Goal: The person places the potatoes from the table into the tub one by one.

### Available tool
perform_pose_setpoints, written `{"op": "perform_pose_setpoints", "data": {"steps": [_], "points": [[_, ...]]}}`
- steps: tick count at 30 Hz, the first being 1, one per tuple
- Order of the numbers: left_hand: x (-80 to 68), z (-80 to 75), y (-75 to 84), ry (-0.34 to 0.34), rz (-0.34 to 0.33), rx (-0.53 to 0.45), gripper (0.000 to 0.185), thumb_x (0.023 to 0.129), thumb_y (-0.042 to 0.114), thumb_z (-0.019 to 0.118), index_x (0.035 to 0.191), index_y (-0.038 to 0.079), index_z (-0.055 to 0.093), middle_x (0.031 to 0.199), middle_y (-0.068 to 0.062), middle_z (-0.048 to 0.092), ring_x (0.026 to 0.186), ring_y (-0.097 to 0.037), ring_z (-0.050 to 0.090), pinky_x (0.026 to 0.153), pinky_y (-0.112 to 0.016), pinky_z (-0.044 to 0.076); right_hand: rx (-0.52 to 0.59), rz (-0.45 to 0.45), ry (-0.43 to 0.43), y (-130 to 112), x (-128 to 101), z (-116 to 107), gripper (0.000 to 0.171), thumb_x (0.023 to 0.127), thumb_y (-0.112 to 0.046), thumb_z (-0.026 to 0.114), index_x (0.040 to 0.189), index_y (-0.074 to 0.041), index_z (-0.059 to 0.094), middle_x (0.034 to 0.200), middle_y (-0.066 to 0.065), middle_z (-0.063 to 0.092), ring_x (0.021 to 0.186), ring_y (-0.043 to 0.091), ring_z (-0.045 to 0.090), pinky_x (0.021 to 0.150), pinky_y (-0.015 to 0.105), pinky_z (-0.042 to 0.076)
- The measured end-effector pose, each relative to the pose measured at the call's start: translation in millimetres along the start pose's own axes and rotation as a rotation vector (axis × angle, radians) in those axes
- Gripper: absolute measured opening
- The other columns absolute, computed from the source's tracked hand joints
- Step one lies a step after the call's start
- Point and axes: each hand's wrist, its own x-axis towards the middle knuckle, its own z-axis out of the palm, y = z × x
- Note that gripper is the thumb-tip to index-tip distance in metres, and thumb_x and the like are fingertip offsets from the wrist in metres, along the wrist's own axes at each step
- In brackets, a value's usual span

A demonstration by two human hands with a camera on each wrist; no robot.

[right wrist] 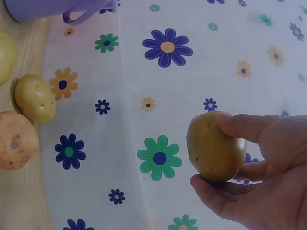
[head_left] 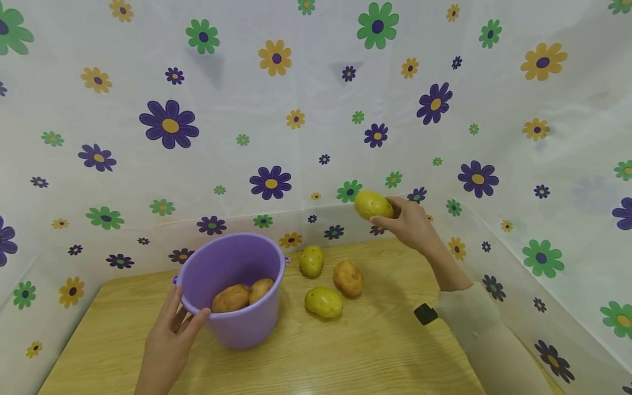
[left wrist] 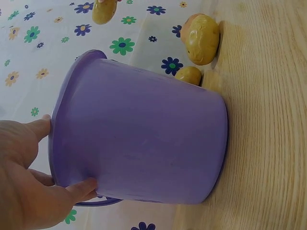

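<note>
- We see the right hand (head_left: 410,222) raised above the far edge of the desk (head_left: 375,351), right of centre, fingers and thumb curled round a yellow potato (head_left: 373,204). It is held in the air, clear of the desk, in front of the flowered sheet (head_left: 296,109).
- In the right wrist view the held potato (right wrist: 214,146) sits between thumb and fingertips (right wrist: 240,127), long axis roughly upright.
- We see the left hand (head_left: 170,337) on the near-left rim of the purple bucket (head_left: 237,291): thumb over the rim, fingers spread along the outer wall. The left wrist view confirms thumb and fingertip (left wrist: 81,187) bracketing the rim of the bucket (left wrist: 144,139).
- The bucket stands upright on the desk, left of centre, toward the far edge. Its handle hangs down.
- Inside the bucket we see two brown potatoes (head_left: 231,298) lying side by side, touching.
- Three loose potatoes lie on the desk just right of the bucket: a small yellow-green one (head_left: 311,261) nearest the far edge, a brown one (head_left: 348,278) right of it, a larger yellow one (head_left: 323,302) nearer us. The brown and larger yellow ones are close; we cannot tell whether they touch.
- The right forearm wears a pale sleeve (head_left: 474,318) with a black strap piece (head_left: 425,314) at the wrist.
</note>
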Motion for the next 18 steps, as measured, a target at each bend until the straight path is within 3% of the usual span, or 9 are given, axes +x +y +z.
{"op": "perform_pose_setpoints", "data": {"steps": [10, 18], "points": [[-1.7, 1.4, -1.0, 0.001, 0.021, -0.026, 0.089, 0.1, 0.029, 0.071, 0.166, 0.015, 0.013, 0.171, -0.001, 0.002, 0.15, -0.043, 0.027, 0.097, -0.003, 0.042, -0.008, 0.029, -0.012, -2.4, -0.9, 1.0, 0.064, 0.098, -0.029, 0.074, 0.145, 0.008, 0.051, 0.122, 0.024, 0.063, 0.097, 0.032, 0.06, 0.089, 0.045, 0.06], [-2.3, 1.8, 0.4, 0.004, 0.004, 0.02, 0.091, 0.1, 0.035, 0.071, 0.167, 0.016, 0.012, 0.171, 0.0, 0.001, 0.15, -0.043, 0.028, 0.102, -0.012, 0.042, 0.016, 0.007, -0.035, -7.6, 2.7, 9.1, 0.061, 0.098, -0.025, 0.074, 0.144, 0.008, 0.052, 0.119, 0.023, 0.065, 0.095, 0.03, 0.062, 0.083, 0.038, 0.059]]}}
